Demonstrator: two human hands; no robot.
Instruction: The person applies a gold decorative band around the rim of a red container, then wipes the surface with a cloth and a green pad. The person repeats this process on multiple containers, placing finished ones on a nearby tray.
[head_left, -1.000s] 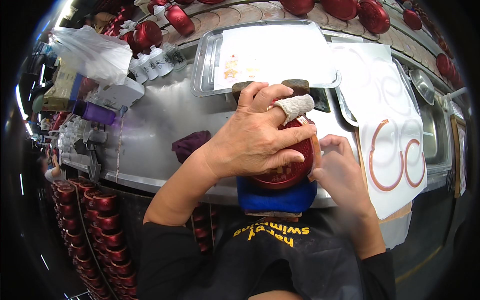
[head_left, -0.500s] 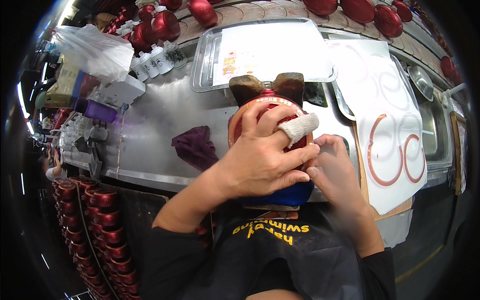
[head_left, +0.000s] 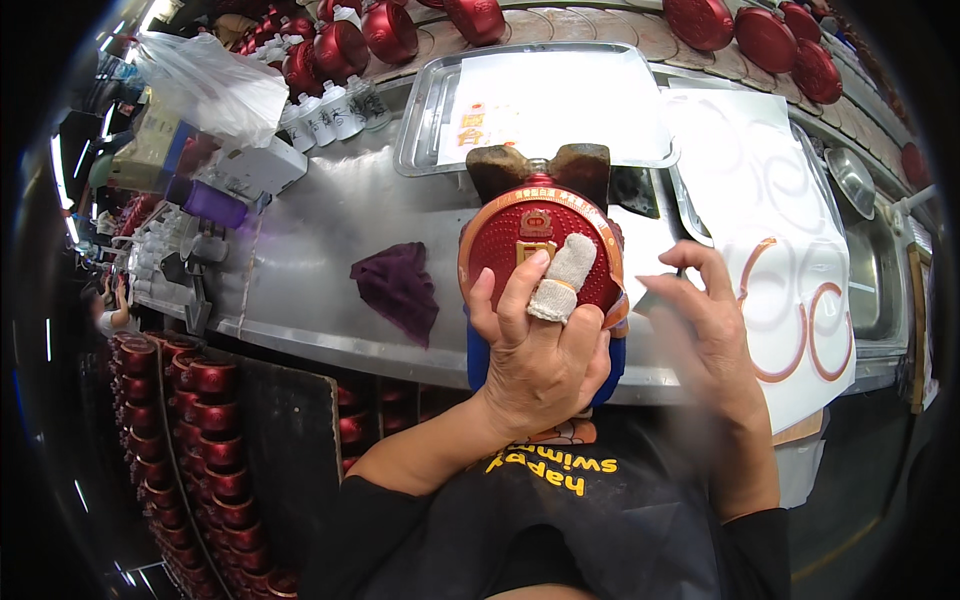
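Observation:
A round, flat red bottle (head_left: 500, 235) with a studded face lies in a dark cradle (head_left: 580, 170) in front of me, over blue material (head_left: 478, 350). An orange decal strip (head_left: 466, 240) curves round its rim; its lower right end looks slightly raised. My left hand (head_left: 540, 365) bends over the bottle's lower face, fingertips pressed on it, with a knitted white finger cover (head_left: 572, 262) on one finger. Just right of the bottle, my right hand (head_left: 715, 330) hovers apart from it, thumb and fingers spread and partly blurred. Nothing shows clearly between them.
Curved orange decal strips (head_left: 828, 330) lie on white sheets at the right, beside a sink (head_left: 880, 285). Behind the cradle is a metal tray (head_left: 420, 130) with white paper. A purple cloth (head_left: 398, 290) lies left. Red bottles (head_left: 340, 50) and small white bottles (head_left: 342, 115) stand farther back.
My right hand has come away from the bottle's right edge and opened. My left hand has slid down toward me, uncovering the bottle's upper face and the strip.

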